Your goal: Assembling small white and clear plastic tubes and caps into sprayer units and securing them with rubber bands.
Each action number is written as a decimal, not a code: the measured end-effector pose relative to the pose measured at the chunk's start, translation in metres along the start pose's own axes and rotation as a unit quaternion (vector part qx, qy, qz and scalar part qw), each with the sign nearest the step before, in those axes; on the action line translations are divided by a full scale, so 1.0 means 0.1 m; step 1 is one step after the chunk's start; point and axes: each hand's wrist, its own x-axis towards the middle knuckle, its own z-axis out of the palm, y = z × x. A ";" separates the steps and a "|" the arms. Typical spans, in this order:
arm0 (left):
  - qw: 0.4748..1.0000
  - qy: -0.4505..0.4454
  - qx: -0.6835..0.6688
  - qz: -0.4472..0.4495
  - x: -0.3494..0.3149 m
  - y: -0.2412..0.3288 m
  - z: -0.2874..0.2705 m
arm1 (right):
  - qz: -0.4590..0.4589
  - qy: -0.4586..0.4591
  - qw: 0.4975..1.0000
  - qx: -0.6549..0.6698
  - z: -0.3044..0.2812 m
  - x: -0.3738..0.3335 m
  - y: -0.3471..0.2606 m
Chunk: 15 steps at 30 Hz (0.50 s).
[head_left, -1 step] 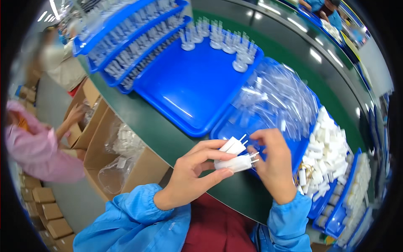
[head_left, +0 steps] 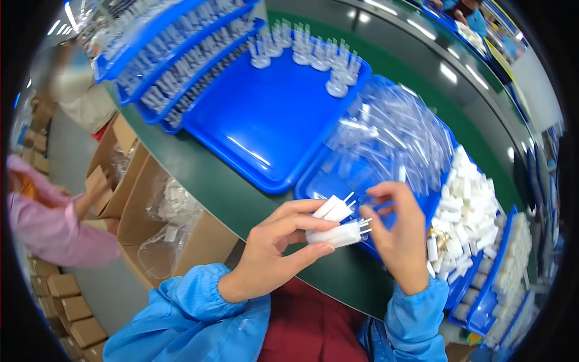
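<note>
With your left hand (head_left: 265, 256) pinching the white pronged pieces (head_left: 345, 234) beside the near edge of the tube tray (head_left: 329, 172), steady their prongs toward your curled right hand (head_left: 396, 232), whose grip I cannot tell.

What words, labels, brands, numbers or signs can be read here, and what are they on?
No text can be read.
White block-shaped pieces with thin prongs in the left hand: no lettering visible.
Wide blue plastic tray: no lettering visible.
Brown cardboard boxes at lower left: too small and blurred to tell.
</note>
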 end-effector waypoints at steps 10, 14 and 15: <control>0.997 -0.062 0.030 -0.028 0.07 -0.07 0.50 | 0.067 0.184 0.927 0.319 -0.30 -0.70 -0.03; 0.996 -0.057 0.054 -0.032 0.05 -0.08 0.56 | 0.051 0.175 0.947 0.265 -0.31 -0.77 0.07; 0.996 -0.054 0.057 -0.033 0.06 -0.08 0.57 | 0.048 0.178 0.949 0.256 -0.33 -0.77 0.09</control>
